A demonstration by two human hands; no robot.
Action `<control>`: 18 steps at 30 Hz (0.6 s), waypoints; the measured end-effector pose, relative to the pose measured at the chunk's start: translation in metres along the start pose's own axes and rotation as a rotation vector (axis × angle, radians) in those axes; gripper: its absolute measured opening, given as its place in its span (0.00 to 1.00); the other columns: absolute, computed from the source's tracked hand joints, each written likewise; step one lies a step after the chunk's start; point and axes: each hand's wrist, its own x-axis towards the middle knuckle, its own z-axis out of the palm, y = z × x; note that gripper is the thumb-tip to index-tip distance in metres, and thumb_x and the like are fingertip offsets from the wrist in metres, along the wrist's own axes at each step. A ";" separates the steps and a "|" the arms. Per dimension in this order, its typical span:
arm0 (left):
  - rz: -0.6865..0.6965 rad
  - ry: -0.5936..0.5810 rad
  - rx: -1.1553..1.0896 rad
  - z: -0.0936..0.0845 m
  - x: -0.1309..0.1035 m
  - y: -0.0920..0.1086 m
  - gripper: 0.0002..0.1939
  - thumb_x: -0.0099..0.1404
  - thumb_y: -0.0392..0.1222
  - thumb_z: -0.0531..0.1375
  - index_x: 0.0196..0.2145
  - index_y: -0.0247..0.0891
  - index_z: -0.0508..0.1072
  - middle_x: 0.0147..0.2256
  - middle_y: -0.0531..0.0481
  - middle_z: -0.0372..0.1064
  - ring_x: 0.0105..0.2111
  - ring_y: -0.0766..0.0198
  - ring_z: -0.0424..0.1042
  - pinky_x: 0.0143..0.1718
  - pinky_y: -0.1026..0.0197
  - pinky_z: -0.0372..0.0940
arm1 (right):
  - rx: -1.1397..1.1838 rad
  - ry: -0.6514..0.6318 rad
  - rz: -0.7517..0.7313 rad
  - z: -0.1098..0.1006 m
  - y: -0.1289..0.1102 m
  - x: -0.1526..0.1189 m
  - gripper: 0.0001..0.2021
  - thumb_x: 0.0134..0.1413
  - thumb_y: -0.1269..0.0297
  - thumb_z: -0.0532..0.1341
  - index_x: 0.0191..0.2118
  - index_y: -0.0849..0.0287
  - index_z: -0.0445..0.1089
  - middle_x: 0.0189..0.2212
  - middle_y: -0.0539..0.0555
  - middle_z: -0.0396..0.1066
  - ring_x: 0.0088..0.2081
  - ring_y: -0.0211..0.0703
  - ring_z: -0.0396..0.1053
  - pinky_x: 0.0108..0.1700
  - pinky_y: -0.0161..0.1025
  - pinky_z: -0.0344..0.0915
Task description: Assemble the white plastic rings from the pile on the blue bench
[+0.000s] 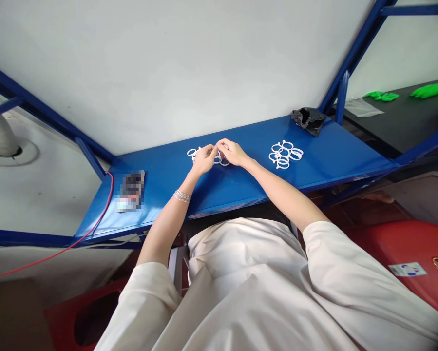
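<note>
White rings (191,152) lie on the blue worktop (240,187) beneath and beside the two hands, which meet fingertip to fingertip above them. The left hand (204,160) and right hand (232,152) both have fingers curled into a pinch, probably to bring fine finger control to one small spot; whether either grasps a ring there I cannot tell, since the fingers cover it. Keeping the hands low over the rings likely makes for short reaches and lets the worktop catch anything dropped. A second cluster of white rings (285,155) lies overlapping to the right, well apart from the hands, perhaps so the two groups don't mix. Behind that cluster, a crumpled black bag (309,120) sits open near the back edge, out of the hands' way. At the left end are a pixelated flat object (131,191) and a red cord (107,207) crossing the corner; neither blocks the hands. The white panel (204,73) behind the worktop limits reach farther back, while the forearms hem in the near side.
</note>
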 end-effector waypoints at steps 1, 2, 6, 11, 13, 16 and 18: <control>0.005 0.006 0.039 -0.001 0.000 0.000 0.21 0.74 0.51 0.66 0.25 0.41 0.72 0.21 0.54 0.64 0.24 0.65 0.60 0.28 0.61 0.53 | -0.009 -0.013 0.006 -0.001 0.000 0.001 0.18 0.79 0.47 0.58 0.50 0.56 0.77 0.34 0.52 0.80 0.38 0.47 0.76 0.45 0.40 0.68; 0.007 0.016 0.080 -0.001 0.000 0.001 0.19 0.74 0.49 0.65 0.25 0.40 0.73 0.20 0.54 0.63 0.23 0.64 0.59 0.29 0.60 0.52 | -0.035 -0.012 0.004 -0.004 0.001 0.003 0.19 0.80 0.46 0.58 0.52 0.57 0.77 0.36 0.54 0.81 0.40 0.49 0.77 0.47 0.42 0.69; 0.009 0.095 0.217 -0.004 -0.001 0.003 0.17 0.72 0.44 0.64 0.24 0.41 0.73 0.21 0.53 0.66 0.24 0.62 0.61 0.32 0.58 0.53 | -0.296 0.159 -0.004 -0.030 0.014 0.011 0.21 0.80 0.46 0.60 0.54 0.60 0.79 0.49 0.67 0.82 0.52 0.60 0.77 0.62 0.55 0.68; -0.028 0.183 0.297 -0.008 -0.002 0.005 0.16 0.67 0.44 0.67 0.23 0.42 0.71 0.24 0.48 0.72 0.28 0.58 0.66 0.35 0.56 0.56 | -0.600 0.468 0.380 -0.082 0.061 0.021 0.24 0.66 0.52 0.76 0.54 0.69 0.78 0.61 0.80 0.69 0.67 0.81 0.64 0.68 0.80 0.59; -0.037 0.194 0.316 -0.009 -0.002 0.005 0.16 0.65 0.44 0.68 0.22 0.43 0.71 0.25 0.47 0.73 0.28 0.56 0.67 0.35 0.56 0.56 | -0.594 0.528 0.534 -0.096 0.078 0.024 0.27 0.59 0.54 0.80 0.53 0.69 0.77 0.63 0.81 0.66 0.68 0.85 0.62 0.65 0.84 0.60; -0.065 0.196 0.371 -0.012 -0.003 0.008 0.16 0.63 0.43 0.68 0.21 0.43 0.70 0.25 0.46 0.73 0.28 0.55 0.67 0.35 0.54 0.56 | -0.560 0.533 0.672 -0.104 0.087 0.028 0.25 0.57 0.56 0.81 0.51 0.68 0.77 0.65 0.80 0.61 0.70 0.85 0.60 0.64 0.79 0.66; -0.107 0.192 0.423 -0.014 -0.005 0.011 0.17 0.63 0.43 0.68 0.20 0.43 0.69 0.24 0.45 0.72 0.27 0.55 0.66 0.36 0.54 0.56 | -0.549 0.498 0.687 -0.106 0.085 0.028 0.22 0.61 0.58 0.79 0.49 0.71 0.77 0.66 0.82 0.58 0.71 0.83 0.59 0.63 0.71 0.69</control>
